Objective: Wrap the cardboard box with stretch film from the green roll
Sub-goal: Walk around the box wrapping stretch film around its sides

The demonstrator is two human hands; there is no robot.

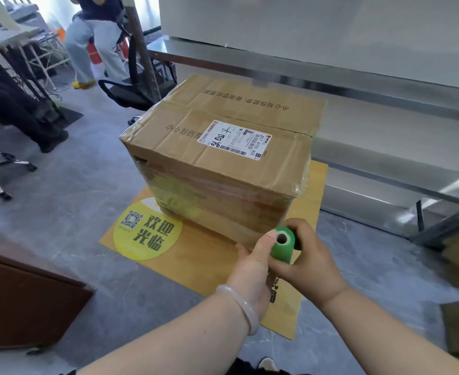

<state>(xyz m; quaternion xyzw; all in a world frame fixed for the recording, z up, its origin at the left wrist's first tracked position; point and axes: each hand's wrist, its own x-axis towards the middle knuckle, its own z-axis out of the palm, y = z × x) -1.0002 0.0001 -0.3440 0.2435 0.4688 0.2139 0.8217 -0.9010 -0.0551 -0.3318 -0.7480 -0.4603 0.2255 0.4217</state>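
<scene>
Cardboard box (250, 115), film (217, 197) around its sides

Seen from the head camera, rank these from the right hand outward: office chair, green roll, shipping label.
1. green roll, gripped in the right hand.
2. shipping label, ahead on the box top.
3. office chair, far back left.

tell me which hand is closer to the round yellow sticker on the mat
Left. The left hand grips the green roll just right of the yellow sticker; the right hand holds the roll's other side, farther away.
</scene>
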